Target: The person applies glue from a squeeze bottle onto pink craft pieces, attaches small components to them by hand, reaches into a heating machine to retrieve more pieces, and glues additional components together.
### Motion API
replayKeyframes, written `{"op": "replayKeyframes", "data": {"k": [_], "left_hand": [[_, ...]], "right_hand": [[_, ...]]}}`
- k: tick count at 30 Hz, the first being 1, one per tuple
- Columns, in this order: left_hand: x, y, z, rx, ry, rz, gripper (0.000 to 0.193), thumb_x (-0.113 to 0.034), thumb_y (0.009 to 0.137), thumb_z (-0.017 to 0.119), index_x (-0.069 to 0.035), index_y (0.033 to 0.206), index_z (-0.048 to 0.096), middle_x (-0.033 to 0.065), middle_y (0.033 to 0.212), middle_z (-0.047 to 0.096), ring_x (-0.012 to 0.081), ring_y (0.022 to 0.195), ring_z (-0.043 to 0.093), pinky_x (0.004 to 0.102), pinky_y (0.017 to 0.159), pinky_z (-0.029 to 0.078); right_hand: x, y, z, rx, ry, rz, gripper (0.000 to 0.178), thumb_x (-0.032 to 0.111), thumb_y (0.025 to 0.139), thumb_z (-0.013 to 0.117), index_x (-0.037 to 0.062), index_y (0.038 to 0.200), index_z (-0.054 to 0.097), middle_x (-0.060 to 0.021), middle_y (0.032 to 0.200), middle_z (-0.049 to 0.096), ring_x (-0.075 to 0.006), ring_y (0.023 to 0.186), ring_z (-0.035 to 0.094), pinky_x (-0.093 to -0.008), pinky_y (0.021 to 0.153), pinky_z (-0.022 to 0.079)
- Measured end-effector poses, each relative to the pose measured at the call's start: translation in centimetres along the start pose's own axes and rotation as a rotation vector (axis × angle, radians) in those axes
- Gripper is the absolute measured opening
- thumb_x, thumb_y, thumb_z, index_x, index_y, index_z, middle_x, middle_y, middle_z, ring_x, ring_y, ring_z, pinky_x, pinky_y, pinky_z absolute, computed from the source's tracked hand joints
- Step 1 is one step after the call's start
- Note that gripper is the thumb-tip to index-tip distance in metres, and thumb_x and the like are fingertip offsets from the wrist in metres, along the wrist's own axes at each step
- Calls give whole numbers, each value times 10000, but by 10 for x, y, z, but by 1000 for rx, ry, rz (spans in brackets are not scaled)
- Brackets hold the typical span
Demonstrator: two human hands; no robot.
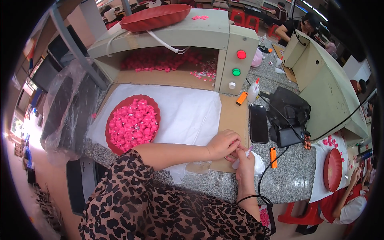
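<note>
Over the front edge of the worktop, my left hand (223, 145) and my right hand (245, 162) meet with fingers closed together. Whatever they pinch is too small and hidden to make out; a sliver of pale purple shows by the right fingertips. A crumpled white cloth or tissue (260, 163) lies beside the right hand. To the left, a red scalloped tray (109, 138) holds many small bright pink pieces (134, 124), some with shiny silvery spots. It rests on a white cloth (186, 114) spread over cardboard.
A beige machine housing (224, 52) with red and green lights stands behind, with pink pieces inside and a red tray (156, 18) on top. Rightward lie a black phone (259, 124), orange lighters (273, 157), a glue bottle (253, 90), a black bag (288, 110) and cables. Other people sit nearby.
</note>
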State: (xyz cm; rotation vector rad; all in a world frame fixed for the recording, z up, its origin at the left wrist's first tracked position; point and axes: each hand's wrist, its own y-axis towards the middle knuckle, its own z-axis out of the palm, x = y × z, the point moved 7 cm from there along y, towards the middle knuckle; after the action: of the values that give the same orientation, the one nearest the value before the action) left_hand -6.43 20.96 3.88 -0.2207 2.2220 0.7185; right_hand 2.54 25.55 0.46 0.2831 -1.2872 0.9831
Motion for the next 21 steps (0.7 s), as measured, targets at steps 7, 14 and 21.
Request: {"op": "replayKeyframes", "data": {"k": [7,14,21], "left_hand": [[-1,-2,-7,7,-38,-56,132,-161,813,482,-48,857,534,123,834,535,290,816,510,359,700,415],[26,17,-49,-87,21,6,131,-161,828,465,-41,831,519,127,787,493,298,795,474,365,706,398],[144,74,-155,-318,357,-212,117,-115,818,424,-49,851,515,150,857,509,320,848,479,405,720,387]], "right_hand": [[1,3,-1,-14,-70,-71,307,128,801,471,-65,1039,488,-115,909,586,-170,734,600,-231,516,484],[0,4,-5,-94,-39,-60,272,105,792,531,6,1046,528,-91,870,594,-121,570,566,-201,422,413],[6,-1,-4,-109,65,-42,153,119,807,523,-24,862,529,-99,766,576,-103,468,495,-208,391,401]]}}
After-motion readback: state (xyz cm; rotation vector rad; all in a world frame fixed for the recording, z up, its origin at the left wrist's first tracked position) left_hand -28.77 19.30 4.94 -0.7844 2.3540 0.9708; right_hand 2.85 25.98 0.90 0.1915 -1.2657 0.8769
